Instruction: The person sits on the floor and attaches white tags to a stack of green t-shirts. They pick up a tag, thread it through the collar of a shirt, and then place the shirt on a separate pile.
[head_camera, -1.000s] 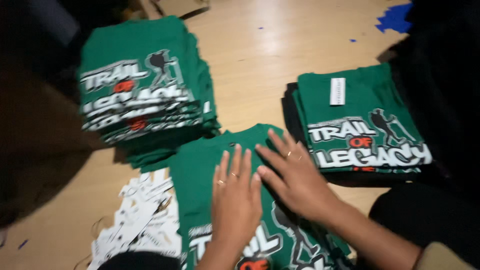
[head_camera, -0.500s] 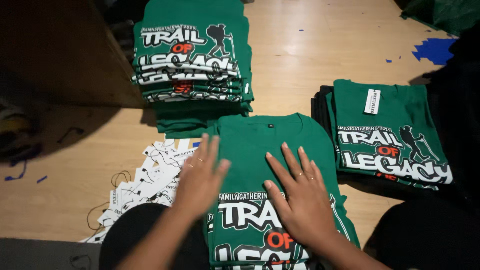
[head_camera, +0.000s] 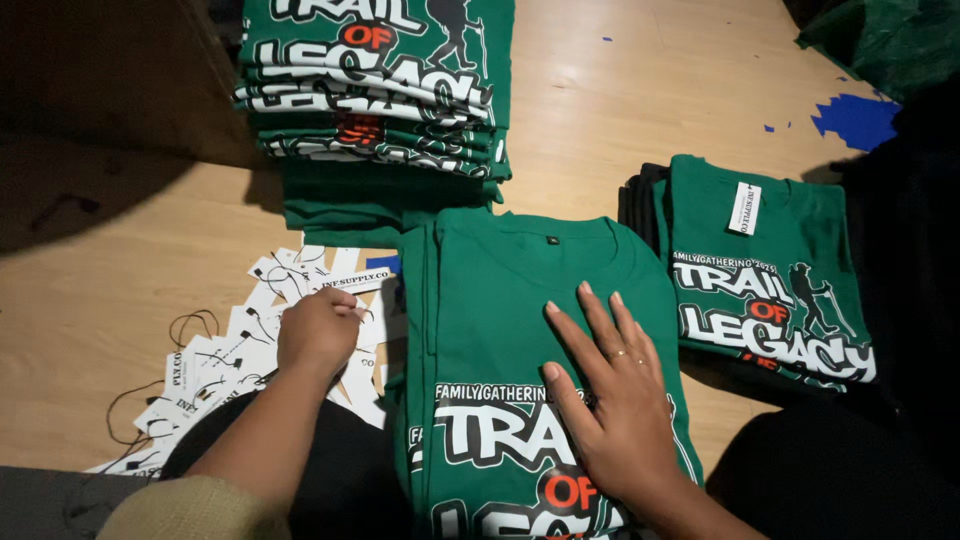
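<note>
light wood floor (head_camera: 640, 110), blue scraps (head_camera: 855, 118), dim shadows

the left hand (head_camera: 318, 332) is curled loosely, knuckles up, fingers bent under and pointing right, its forearm running down to the lower left corner with a pale cuff at the elbow. the right hand (head_camera: 612, 400) lies flat, palm down, fingers spread and pointing up-left, a ring on one finger.

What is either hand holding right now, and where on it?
Nothing is clearly held. The right hand lies flat on the folded green shirt. The left hand is on the white hang tags; whether it grips one cannot be told.
</note>
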